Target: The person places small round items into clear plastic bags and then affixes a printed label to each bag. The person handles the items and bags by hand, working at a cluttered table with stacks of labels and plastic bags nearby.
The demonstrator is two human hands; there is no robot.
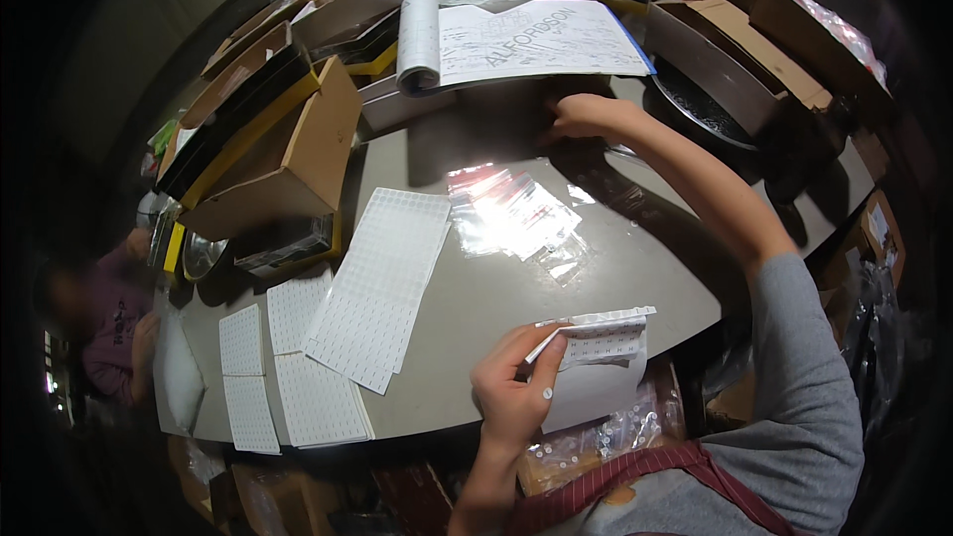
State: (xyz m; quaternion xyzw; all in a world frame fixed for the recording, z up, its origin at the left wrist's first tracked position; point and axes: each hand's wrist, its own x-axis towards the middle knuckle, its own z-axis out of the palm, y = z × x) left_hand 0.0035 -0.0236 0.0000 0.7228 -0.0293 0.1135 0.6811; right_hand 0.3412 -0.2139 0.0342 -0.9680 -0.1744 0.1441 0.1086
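Note:
Near the table's front edge, my left hand (pixel 513 384) is closed on a white sticker sheet (pixel 601 345), folded over at the top, with rows of small printed labels. A small round white sticker (pixel 547 393) sits on the thumb. My right hand (pixel 586 117) reaches to the far side of the table, below the paper pad; shadow hides its fingertips. Between the hands lies a fanned pile of clear zip bags (pixel 511 213) with red edges. Left of them are a long sticker sheet (pixel 382 273) and stacks of smaller label sheets (pixel 316 397).
A pad of handwritten paper (pixel 536 40) rests across the back. Open cardboard boxes (pixel 323 134) line the left and back, more boxes (pixel 735 50) the right. Under the front edge, clear bags with round stickers (pixel 596 442) fill a box. Another person (pixel 114 323) sits far left.

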